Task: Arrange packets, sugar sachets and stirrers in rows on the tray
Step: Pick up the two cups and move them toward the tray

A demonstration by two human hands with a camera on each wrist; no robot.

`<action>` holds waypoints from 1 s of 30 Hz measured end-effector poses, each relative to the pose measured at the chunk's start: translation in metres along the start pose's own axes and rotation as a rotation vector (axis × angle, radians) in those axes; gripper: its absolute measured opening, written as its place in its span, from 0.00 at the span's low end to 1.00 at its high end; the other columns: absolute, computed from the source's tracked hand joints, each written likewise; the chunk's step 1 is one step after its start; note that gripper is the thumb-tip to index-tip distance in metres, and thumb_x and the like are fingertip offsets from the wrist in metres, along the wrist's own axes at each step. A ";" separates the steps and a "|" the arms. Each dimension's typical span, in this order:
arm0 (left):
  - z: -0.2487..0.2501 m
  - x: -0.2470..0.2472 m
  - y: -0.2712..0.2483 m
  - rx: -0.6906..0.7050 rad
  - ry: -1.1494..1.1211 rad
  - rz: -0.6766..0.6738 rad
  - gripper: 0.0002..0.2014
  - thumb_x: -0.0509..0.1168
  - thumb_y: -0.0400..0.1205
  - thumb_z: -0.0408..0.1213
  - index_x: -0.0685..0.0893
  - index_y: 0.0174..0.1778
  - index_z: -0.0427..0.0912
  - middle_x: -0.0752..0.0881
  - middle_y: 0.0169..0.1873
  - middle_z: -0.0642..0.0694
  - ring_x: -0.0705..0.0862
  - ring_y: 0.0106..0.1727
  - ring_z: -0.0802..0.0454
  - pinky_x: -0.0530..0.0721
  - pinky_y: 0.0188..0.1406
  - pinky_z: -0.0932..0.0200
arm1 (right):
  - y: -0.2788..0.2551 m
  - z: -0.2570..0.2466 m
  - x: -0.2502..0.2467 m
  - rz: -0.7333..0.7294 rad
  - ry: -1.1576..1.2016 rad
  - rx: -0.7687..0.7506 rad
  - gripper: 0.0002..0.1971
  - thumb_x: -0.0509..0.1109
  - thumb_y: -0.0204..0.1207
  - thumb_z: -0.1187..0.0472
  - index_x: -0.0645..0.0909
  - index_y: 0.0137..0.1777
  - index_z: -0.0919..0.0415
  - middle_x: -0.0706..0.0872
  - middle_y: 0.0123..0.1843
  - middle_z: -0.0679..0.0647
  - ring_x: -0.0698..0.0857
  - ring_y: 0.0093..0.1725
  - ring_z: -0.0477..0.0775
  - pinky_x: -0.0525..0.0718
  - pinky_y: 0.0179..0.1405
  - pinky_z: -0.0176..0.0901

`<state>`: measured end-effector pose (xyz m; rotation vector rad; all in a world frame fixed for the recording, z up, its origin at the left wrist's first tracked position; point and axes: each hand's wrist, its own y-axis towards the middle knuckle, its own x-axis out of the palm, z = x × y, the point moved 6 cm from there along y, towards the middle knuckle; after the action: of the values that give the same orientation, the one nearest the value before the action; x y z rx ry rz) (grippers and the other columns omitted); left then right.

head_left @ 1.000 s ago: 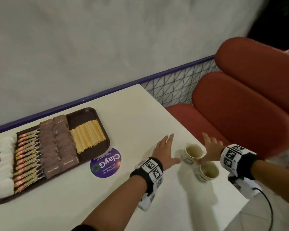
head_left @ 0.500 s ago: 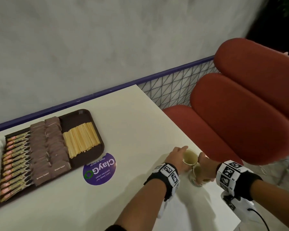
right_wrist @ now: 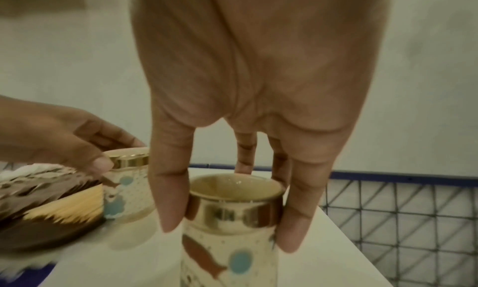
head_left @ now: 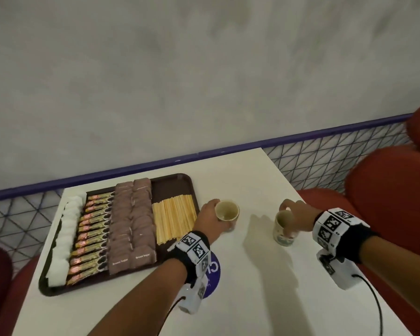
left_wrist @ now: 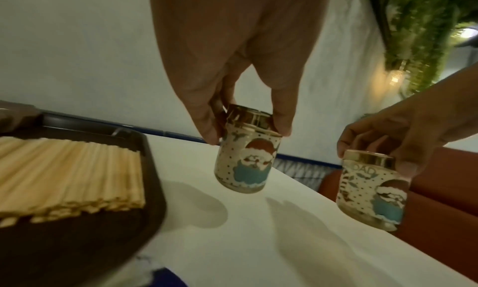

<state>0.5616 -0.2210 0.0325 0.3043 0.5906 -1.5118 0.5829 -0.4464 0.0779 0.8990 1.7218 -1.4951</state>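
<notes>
Nearest you, a round purple sticker (head_left: pixel 212 275) lies on the white table (head_left: pixel 264 275), half hidden under your left wrist; your right hand (head_left: pixel 298 214) comes down from above on the right-hand cup (head_left: pixel 283 229), thumb and fingers (right_wrist: pixel 170 199) curled round its gold rim, and the cup stands upright near the table's right edge; your left hand (head_left: pixel 210 214) grips the other cup (head_left: pixel 227 210) the same way at its rim, tilted and lifted clear of the table, just beside the right edge of the tray (head_left: pixel 175 180); both cups look empty inside; the brown tray sits on the left part of the table, with wooden stirrers (head_left: pixel 174 218) side by side at its right, then two columns of brown sugar sachets (head_left: pixel 131 224), then a column of dark packets (head_left: pixel 92 234), then white sachets (head_left: pixel 64 241) along the left edge; beyond the table a blue rail (head_left: pixel 301 138) runs along a grey wall (head_left: pixel 204 69), and red seat cushions (head_left: pixel 393 185) stand to the right
</notes>
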 end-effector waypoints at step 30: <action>-0.067 0.002 0.021 -0.123 -0.192 0.138 0.42 0.76 0.64 0.50 0.68 0.74 0.49 0.74 0.68 0.51 0.73 0.71 0.52 0.74 0.72 0.51 | 0.158 -0.191 -0.016 0.171 0.298 -0.243 0.42 0.75 0.70 0.61 0.55 0.80 0.57 0.62 0.79 0.59 0.68 0.76 0.62 0.71 0.73 0.53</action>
<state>0.5703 -0.1850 -0.0277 0.1014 0.4969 -1.3482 0.7154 -0.2414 0.0295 1.1488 1.9318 -1.0542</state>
